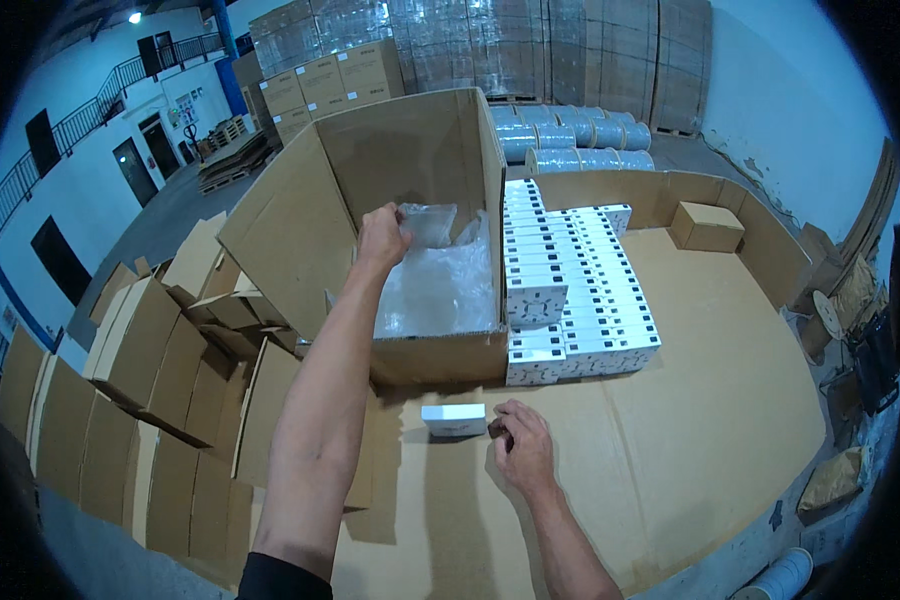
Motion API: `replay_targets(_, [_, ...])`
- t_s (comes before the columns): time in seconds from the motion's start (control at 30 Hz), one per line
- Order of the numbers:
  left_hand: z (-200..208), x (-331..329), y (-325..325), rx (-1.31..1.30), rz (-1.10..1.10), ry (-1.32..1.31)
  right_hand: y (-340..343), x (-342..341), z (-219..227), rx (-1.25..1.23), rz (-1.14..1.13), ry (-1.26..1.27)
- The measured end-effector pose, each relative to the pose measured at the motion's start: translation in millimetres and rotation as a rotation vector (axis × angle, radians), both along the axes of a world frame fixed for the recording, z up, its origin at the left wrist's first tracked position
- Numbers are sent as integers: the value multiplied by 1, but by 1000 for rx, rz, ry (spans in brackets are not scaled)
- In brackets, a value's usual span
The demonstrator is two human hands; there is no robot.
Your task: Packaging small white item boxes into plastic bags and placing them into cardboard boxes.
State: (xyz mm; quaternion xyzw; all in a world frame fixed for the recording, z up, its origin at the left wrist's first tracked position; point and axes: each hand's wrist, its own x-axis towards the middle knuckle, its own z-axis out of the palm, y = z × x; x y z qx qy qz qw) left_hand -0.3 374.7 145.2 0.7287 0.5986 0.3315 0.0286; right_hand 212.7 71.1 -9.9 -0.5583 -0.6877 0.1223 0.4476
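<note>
My left hand [382,238] reaches into a large open carton [440,355] and pinches a clear plastic bag [429,226]. More clear plastic film [435,285] covers what lies inside the carton. On the cardboard-covered surface, a single small white box [454,420] lies in front of the carton. Just right of that box is my right hand [525,448], its fingers curled inward. A dark spot shows between those fingers; what it is cannot be made out. Tight against the carton's right side stand stacked white boxes [600,300] with dark square marks.
Opened cardboard boxes [150,400] crowd the left side. A small closed brown box [707,227] sits at the far right, inside the raised cardboard rim [770,245]. Behind are wrapped spools [575,135] and tall stacks of cartons [470,50]. A white spool [780,575] lies at the lower right.
</note>
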Motion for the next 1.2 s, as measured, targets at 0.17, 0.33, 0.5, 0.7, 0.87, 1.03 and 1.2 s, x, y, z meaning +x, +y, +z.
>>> replay_targets(0.17, [-20,-2,41,383,-243,288,-1,-3,0,4,3,25])
replay_targets(0.33, [-31,11,55,260,-154,544,0,-3,2,-24,-15,-7])
replay_targets(0.5, [-33,5,59,141,-148,532,2,-5,7,-2,-42,-9])
replay_targets(0.7, [-40,-8,61,248,-296,295,2,-3,4,12,-29,2])
replay_targets(0.87, [-52,-2,52,-24,-247,364,2,-2,0,-15,-1,-23])
replay_targets(1.03, [-48,0,53,-93,-246,419,3,-2,2,-38,-10,-26])
replay_targets(1.2, [-43,-3,59,-121,-305,224,4,-3,1,-43,-25,-33])
